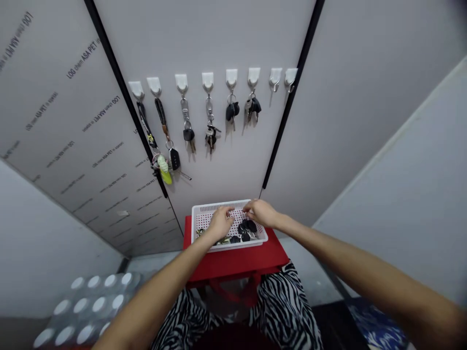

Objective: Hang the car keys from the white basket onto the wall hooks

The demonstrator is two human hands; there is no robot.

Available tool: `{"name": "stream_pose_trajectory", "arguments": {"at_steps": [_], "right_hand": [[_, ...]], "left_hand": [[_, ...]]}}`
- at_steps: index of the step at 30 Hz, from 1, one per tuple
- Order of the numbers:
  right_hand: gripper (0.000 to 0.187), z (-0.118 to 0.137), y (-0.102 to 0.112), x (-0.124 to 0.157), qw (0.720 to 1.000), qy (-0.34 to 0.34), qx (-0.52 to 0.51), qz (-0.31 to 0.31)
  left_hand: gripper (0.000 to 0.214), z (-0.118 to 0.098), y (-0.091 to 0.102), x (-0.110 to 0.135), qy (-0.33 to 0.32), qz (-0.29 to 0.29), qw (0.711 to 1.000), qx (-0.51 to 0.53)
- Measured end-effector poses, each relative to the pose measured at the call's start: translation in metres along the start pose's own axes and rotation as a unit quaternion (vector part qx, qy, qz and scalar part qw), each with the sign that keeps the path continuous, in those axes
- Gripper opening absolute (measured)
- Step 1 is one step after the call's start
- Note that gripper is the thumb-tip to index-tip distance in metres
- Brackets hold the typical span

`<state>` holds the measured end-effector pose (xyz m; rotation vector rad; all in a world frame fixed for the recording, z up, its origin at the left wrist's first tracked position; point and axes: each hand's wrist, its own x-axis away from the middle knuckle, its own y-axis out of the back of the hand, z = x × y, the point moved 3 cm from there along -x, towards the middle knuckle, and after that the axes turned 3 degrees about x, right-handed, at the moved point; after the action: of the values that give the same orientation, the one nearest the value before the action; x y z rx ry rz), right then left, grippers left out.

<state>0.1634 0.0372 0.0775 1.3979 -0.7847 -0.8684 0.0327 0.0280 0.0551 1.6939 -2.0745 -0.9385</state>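
A white perforated plastic basket point(197, 210) holds several keys. My left hand point(221, 224) is over its middle, thumb and fingers curved and apart, with nothing visible between them. Facing it, my right hand point(262, 214) is over the basket's right side, fingers bent and slightly apart, and I see nothing in its grip. Black-headed keys point(248, 226) lie in the basket just below the right hand. Brass-coloured keys point(224, 240) lie near the front wall, partly hidden by my left hand and wrist.
The basket stands on a red stool point(233, 260) before my knees. White adhesive hooks point(207, 81) line the wall; most carry key bunches, such as a car key point(174, 158) on a strap, and the two rightmost hold none. Packed bottles with white caps point(80, 305) stand at lower left.
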Motion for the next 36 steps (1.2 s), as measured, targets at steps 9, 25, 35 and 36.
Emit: {"name": "stream_pose_trajectory", "arguments": {"at_steps": [9, 25, 35, 36], "right_hand": [[0.023, 0.010, -0.025, -0.004, 0.991, -0.024, 0.128, 0.042], [0.017, 0.010, -0.022, 0.010, 0.998, -0.016, 0.049, 0.039], [0.022, 0.010, -0.012, 0.012, 0.992, -0.022, -0.121, -0.020], [0.022, 0.009, -0.009, 0.011, 0.986, -0.025, -0.164, -0.035]], "left_hand": [[0.031, 0.017, -0.029, 0.013, 0.021, 0.106, 0.991, -0.076], [0.029, 0.004, -0.039, 0.001, -0.100, 0.129, 0.960, -0.228], [0.017, 0.005, -0.011, -0.012, -0.098, 0.082, 0.986, -0.107], [0.016, 0.003, -0.006, -0.014, -0.090, 0.084, 0.988, -0.088]]}}
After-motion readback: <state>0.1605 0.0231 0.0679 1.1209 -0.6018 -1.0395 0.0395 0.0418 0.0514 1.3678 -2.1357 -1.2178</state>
